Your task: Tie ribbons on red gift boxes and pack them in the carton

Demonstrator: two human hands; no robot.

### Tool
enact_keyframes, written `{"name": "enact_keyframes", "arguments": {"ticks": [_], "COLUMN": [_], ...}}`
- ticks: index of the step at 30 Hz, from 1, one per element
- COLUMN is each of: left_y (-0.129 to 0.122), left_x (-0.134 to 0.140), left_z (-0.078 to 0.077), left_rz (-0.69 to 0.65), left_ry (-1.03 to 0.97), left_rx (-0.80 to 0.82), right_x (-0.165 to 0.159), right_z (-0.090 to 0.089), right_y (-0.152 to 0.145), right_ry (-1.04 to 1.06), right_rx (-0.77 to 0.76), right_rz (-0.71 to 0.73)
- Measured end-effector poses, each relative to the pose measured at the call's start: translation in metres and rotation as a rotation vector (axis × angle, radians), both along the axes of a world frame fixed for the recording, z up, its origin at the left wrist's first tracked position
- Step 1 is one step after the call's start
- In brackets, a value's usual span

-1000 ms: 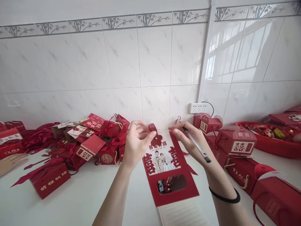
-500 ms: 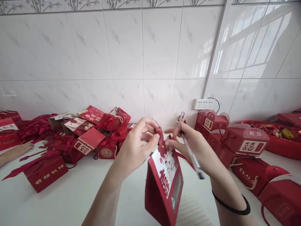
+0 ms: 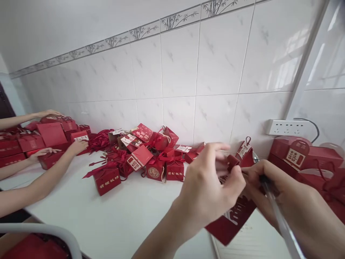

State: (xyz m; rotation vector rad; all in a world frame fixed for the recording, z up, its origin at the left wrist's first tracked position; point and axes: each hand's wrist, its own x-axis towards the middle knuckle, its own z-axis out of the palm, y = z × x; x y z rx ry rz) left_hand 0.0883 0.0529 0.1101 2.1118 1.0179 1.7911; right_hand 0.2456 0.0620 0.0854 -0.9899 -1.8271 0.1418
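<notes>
My left hand (image 3: 207,183) is closed at the top of a red gift box (image 3: 225,230), pinching its dark red strap (image 3: 233,162) between thumb and fingers. The box hangs tilted, with a large character on its face; my hands cover its upper part. My right hand (image 3: 293,198) meets the strap from the right, its fingertips pressed together there. A clear pen (image 3: 283,225) with a black end is tucked in that same hand, slanting down towards me. Whether the right fingertips also grip the strap, I cannot tell.
Red gift boxes (image 3: 140,158) lie heaped on the white table (image 3: 81,208), with more boxes (image 3: 302,154) at right. An open notebook (image 3: 248,239) lies under my hands. Other people's hands (image 3: 78,146) handle boxes at left. A chair (image 3: 54,228) stands at lower left; a power strip (image 3: 287,127) sits by the wall.
My view has swung left, bringing other people's arms and the chair into sight. The box and both my hands now appear further right, and the box is tilted differently.
</notes>
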Motion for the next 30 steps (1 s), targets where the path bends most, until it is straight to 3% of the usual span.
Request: {"name": "enact_keyframes", "arguments": {"ticks": [3, 7, 16, 24, 30], "left_y": [0.0, 0.003, 0.014, 0.019, 0.013], "left_x": [-0.014, -0.03, -0.035, -0.027, -0.028], "left_z": [0.006, 0.011, 0.008, 0.005, 0.005], "left_rz": [0.086, 0.19, 0.086, -0.143, -0.138], "left_ry": [0.036, 0.153, 0.336, 0.217, 0.261], "left_rx": [0.024, -0.009, -0.049, -0.04, -0.053], "right_x": [0.0, -0.005, -0.013, -0.022, -0.025], "right_z": [0.004, 0.006, 0.018, 0.016, 0.017], "right_y": [0.006, 0.011, 0.006, 0.006, 0.007], "right_ry": [0.001, 0.023, 0.036, 0.172, 0.207], "right_rx": [-0.094, -0.201, -0.175, -0.17, -0.106], "right_rz": [0.026, 0.168, 0.23, 0.234, 0.159]}}
